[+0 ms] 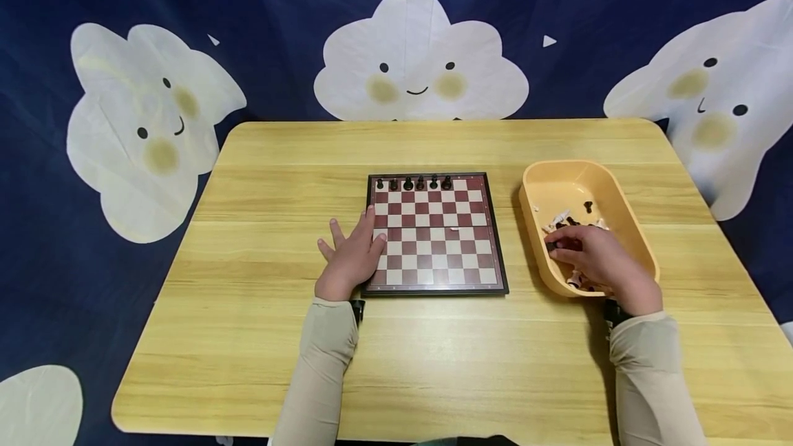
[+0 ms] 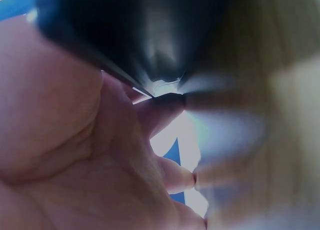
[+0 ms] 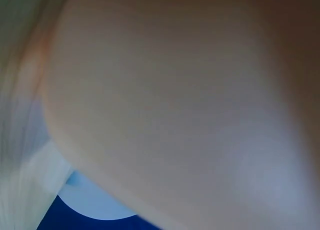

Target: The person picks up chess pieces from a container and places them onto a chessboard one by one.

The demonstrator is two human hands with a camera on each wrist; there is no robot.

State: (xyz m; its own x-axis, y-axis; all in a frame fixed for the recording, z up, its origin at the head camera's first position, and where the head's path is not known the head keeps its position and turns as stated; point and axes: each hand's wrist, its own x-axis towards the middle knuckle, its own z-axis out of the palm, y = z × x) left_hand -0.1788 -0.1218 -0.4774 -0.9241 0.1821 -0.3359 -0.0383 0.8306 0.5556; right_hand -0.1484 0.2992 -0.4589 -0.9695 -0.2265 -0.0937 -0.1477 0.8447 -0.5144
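A chessboard (image 1: 434, 253) with dark red and cream squares lies on the table in the head view. Several black chess pieces (image 1: 420, 183) stand in a line along its far edge, from the left corner rightwards. My left hand (image 1: 354, 257) rests at the board's left edge, fingers spread, thumb over the border squares. In the left wrist view, the palm (image 2: 100, 160) is beside the board's dark side. My right hand (image 1: 591, 253) reaches into a yellow bin (image 1: 573, 174), pinching a black chess piece (image 1: 551, 246) between thumb and fingers. The right wrist view shows mostly blurred skin.
White chess pieces (image 1: 560, 217) and black ones lie loose in the bin, partly hidden under the right hand. One black piece (image 1: 588, 206) lies apart near its far side. The wooden table (image 1: 260, 226) ends at a dark blue curtain (image 1: 279, 54) with white clouds.
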